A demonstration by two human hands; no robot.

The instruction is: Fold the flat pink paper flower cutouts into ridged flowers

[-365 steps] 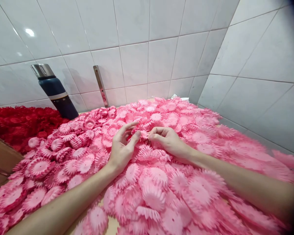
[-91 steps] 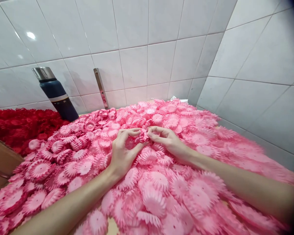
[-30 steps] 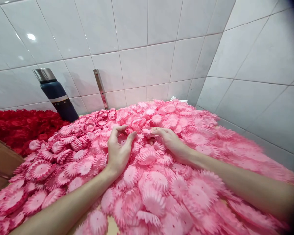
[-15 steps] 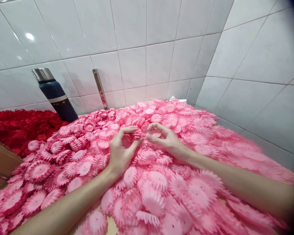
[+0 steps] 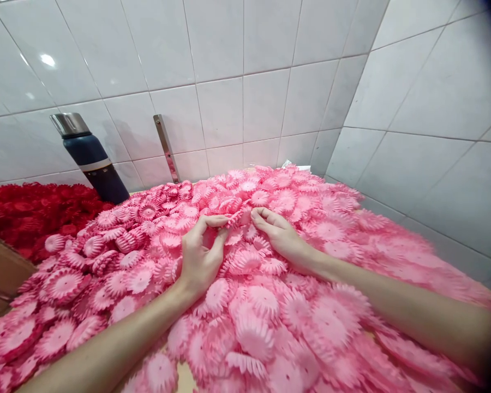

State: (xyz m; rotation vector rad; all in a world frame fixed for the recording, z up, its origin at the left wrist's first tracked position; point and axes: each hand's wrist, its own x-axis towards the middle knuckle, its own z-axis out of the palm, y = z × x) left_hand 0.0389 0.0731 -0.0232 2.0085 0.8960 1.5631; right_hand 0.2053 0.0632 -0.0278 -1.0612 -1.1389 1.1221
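In the head view, the clearest recent change is in the right hand (image 5: 280,237). Half a second ago its thumb and forefinger stood apart, making an open curve beside the other hand; now their tips are pressed together, and the hand sits a little further from its partner. Whether something thin is caught between those tips cannot be told.

The left hand (image 5: 200,254) has changed too: its thumb and forefinger have drawn closer than they were. They appear to be pinching a pink ruffled flower (image 5: 235,218) by its near side, and it is seen nearly edge-on, its far side reaching toward the right fingertips. It lies between the two hands, just over the heap of pink flowers (image 5: 265,327). The change suggests that the left hand alone now steadies the flower, with the right one detached from it, though the blur around the fingertips leaves this unsure.

The surroundings match the earlier pictures. Darker-edged pink flowers (image 5: 63,286) spread on the person's left, with a red pile (image 5: 36,218) beyond them and a cardboard box (image 5: 2,267) at the edge. The dark blue bottle (image 5: 96,164) remains tilted in the picture near the tiled wall (image 5: 265,103).
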